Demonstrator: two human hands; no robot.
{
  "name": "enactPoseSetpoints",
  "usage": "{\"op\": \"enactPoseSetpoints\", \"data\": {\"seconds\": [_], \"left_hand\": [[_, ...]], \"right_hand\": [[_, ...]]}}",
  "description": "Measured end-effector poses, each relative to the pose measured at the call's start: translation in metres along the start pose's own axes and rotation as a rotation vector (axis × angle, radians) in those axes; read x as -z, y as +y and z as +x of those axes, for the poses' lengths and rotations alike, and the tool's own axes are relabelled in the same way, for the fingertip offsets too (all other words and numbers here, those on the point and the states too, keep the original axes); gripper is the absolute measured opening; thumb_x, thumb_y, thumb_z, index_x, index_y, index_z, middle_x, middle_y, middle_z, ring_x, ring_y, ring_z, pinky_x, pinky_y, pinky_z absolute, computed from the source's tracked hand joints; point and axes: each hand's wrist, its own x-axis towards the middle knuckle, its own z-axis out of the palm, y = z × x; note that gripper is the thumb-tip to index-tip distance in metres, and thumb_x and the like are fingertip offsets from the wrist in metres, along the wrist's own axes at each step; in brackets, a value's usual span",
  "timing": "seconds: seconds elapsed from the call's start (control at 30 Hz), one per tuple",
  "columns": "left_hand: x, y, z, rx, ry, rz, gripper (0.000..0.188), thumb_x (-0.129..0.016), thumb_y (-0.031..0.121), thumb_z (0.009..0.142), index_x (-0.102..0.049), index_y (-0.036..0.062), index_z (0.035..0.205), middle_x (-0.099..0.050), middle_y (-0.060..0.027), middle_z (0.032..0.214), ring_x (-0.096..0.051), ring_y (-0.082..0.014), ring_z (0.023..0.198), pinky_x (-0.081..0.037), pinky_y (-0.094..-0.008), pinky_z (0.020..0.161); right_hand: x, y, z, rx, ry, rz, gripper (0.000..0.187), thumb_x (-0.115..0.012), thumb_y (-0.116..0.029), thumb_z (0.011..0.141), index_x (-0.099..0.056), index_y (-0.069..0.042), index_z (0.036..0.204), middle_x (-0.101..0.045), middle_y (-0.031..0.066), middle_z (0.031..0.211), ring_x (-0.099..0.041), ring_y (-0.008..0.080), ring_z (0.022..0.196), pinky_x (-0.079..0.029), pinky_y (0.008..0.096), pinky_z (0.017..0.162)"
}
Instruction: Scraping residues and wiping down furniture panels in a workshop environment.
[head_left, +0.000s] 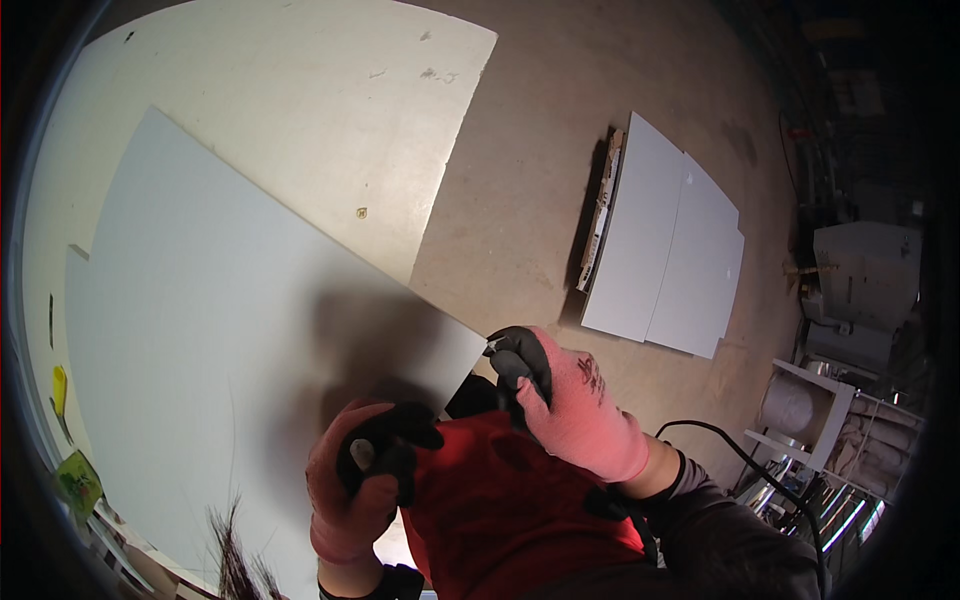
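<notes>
Right hand [535, 375], gloved in pink and black, has its fingers bunched together at the corner of a large pale panel [210, 300]; from my remote view I cannot tell whether they grip it. Left hand [365, 480], gloved alike, curls its fingers inward beside a red garment [500, 500]; whether it clasps anything is unclear to me. The panel lies over a white table [400, 120].
</notes>
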Motion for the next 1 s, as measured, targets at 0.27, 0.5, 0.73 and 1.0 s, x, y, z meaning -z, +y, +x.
{"op": "enactPoseSetpoints", "data": {"seconds": [0.27,0.5,0.73,1.0], "left_hand": [[-0.002,0.011,-0.003,-0.016,0.011,0.016,0.047,-0.057,0.028,0.077,-0.053,-0.0089,0.105,-0.058,-0.0122,0.089,-0.055,-0.0153,0.073,-0.044,-0.026,0.065],[-0.009,0.032,-0.012,-0.015,0.062,-0.094,0.037,-0.045,0.024,0.089,-0.051,-0.0075,0.107,-0.06,-0.0119,0.087,-0.054,-0.0122,0.064,-0.044,-0.0235,0.06],[-0.034,0.056,-0.054,0.048,0.124,-0.377,0.043,-0.033,0.034,0.098,-0.051,-0.0042,0.106,-0.06,-0.0111,0.091,-0.057,-0.0133,0.067,-0.045,-0.0243,0.061],[-0.023,0.021,-0.07,-0.101,0.378,-0.097,0.046,-0.03,0.038,0.098,-0.054,-0.0012,0.103,-0.06,-0.0088,0.08,-0.057,-0.0145,0.064,-0.045,-0.0238,0.056]], "right_hand": [[0.004,-0.013,-0.002,0.091,0.08,-0.175,0.036,-0.054,-0.007,0.082,-0.04,-0.001,0.115,-0.058,0.0192,0.085,-0.058,0.0377,0.073,-0.046,0.0403,0.064],[0.03,-0.018,-0.011,-0.037,0.221,0.16,0.034,-0.051,-0.003,0.082,-0.049,-0.007,0.116,-0.061,0.0194,0.084,-0.057,0.0392,0.078,-0.046,0.0396,0.067],[0.024,-0.036,-0.068,-0.075,-0.03,0.247,0.031,-0.05,-0.005,0.084,-0.051,-0.002,0.115,-0.062,0.0208,0.085,-0.059,0.0364,0.072,-0.048,0.0364,0.066],[0.001,-0.037,-0.051,0.127,0.228,-0.122,0.035,-0.051,-0.003,0.083,-0.048,-0.002,0.117,-0.06,0.0201,0.09,-0.058,0.038,0.08,-0.047,0.0402,0.069]]}}
